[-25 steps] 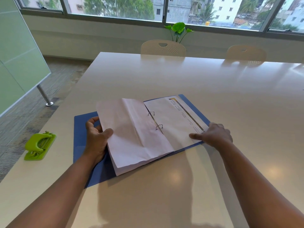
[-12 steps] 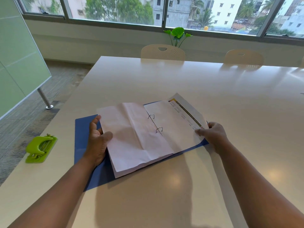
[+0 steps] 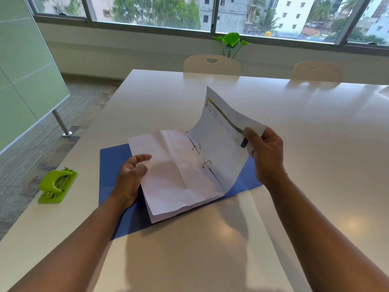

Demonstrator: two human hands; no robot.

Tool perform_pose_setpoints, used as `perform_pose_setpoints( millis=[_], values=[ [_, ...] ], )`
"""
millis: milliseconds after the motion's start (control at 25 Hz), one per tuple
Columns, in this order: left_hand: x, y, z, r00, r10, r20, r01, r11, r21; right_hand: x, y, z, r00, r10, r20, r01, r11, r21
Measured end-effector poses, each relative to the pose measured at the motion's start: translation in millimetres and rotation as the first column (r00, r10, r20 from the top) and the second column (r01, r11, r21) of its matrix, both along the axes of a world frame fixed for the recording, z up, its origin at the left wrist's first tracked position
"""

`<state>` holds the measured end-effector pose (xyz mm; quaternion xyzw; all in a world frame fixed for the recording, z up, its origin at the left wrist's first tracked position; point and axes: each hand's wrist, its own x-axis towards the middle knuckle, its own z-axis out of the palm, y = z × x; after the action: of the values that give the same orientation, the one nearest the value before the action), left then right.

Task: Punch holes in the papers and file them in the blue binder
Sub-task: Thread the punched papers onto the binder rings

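print on lifted sheet (image 3: 223,131): too small to be read | binder (image 3: 111,165): largely covered by papers (image 3: 179,173) | left fingertips: hidden under papers' edge | surface (image 3: 315,144): cut off at right edge

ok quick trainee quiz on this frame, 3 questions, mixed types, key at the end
1. True or false: the right hand pinches the outer edge of the printed sheet and holds it raised off the blue binder.
2. Multiple choice: where is the green hole punch?
A. on top of the papers
B. on the table, to the left of the binder
C. in the left hand
3. Fill in: the left hand rests at the left edge of the ____ paper stack, which sits on the binder rings.

Key: 1 true; 2 B; 3 creased white
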<state>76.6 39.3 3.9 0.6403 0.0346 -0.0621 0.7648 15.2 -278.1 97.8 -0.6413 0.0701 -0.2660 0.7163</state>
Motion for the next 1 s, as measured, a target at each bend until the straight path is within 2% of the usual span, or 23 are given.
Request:
perform_pose_setpoints(
  millis=[80,200,320,400,560,760,840,920,1000],
  values=[
    [0,-1,1,1.0,0.01,-0.002,-0.01,1.0,0.003,-4,21,3,0.992,0.122,0.025,-0.119,0.988,-0.102],
    [0,-3,2,0.998,0.05,0.023,-0.05,0.998,-0.034,-8,55,1,0.946,0.319,-0.048,-0.322,0.921,-0.218],
    [-1,-4,4,0.992,0.122,-0.02,-0.123,0.991,-0.052,-8,84,-11,0.878,0.461,-0.127,-0.476,0.815,-0.332],
    [-3,-6,7,0.991,0.13,-0.032,-0.131,0.99,-0.059,-9,98,-21,0.836,0.5,-0.226,-0.546,0.719,-0.43],
    [-5,-6,9,0.989,0.14,-0.042,-0.144,0.983,-0.115,-14,113,-37,0.809,0.452,-0.375,-0.585,0.565,-0.581],
    [-2,0,-1,0.988,0.152,-0.016,-0.152,0.988,0.009,-19,113,-47,0.748,0.455,-0.483,-0.659,0.427,-0.619],
    [-1,2,0,0.986,0.166,-0.02,-0.165,0.986,0.03,-18,106,-52,0.792,0.392,-0.467,-0.609,0.477,-0.633],
    [-1,1,0,0.982,0.187,-0.016,-0.186,0.982,0.04,-14,94,-61,0.898,0.257,-0.358,-0.441,0.526,-0.727],
    [-2,-3,1,0.977,0.21,0.022,-0.211,0.975,0.063,-9,80,-69,0.953,0.075,-0.294,-0.294,0.468,-0.833]
  ],
)
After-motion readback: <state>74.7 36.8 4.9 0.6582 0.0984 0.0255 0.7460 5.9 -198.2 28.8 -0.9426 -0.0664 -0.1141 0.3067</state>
